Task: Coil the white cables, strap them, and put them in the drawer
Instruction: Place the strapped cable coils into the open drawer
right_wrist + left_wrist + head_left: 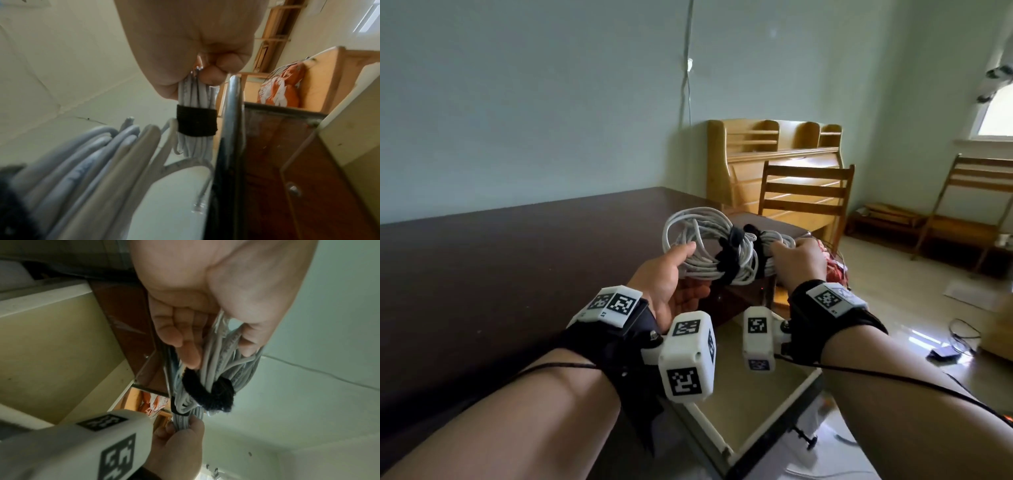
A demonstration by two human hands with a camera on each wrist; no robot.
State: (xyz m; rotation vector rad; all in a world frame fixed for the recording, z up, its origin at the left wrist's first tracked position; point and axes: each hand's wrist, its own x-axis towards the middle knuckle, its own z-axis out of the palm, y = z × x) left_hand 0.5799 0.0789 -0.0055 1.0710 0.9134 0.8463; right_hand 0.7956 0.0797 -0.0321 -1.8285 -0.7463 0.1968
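Two coils of white cable are held up together over the open drawer (784,421). The larger coil (698,233) carries a black strap (732,250). My left hand (674,267) grips it, thumb on top and fingers underneath. In the left wrist view, that hand (218,352) clamps the strands just above the strap (207,392). My right hand (796,260) is closed in a fist round the smaller bundle (774,240). In the right wrist view, the right hand (205,73) squeezes that bundle (195,92) just above its black strap (196,121). The drawer's pale bottom (51,345) shows nothing in it.
The dark brown table (517,274) stretches to the left. A wooden chair (804,195) and a wooden shelf unit (774,144) stand behind the hands. An orange bag (277,91) sits beyond the desk's corner. A second chair (976,205) and loose black wires (962,332) are on the floor to the right.
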